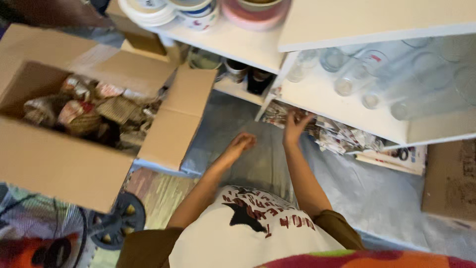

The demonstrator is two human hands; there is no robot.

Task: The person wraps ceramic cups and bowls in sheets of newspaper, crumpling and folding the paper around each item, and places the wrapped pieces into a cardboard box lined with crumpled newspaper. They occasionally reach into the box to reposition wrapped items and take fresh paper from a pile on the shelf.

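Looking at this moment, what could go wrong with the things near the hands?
1. The right hand reaches into crumpled newspaper under the white shelf; something hard may be hidden in the paper, so a blind grab could hurt the fingers.
2. Clear glasses lie just above that hand; bumping the shelf might make them roll off.
3. The left hand hovers free, supporting nothing, so anything pulled out rests on one hand only.

Head camera looks steeply down, close over arms.
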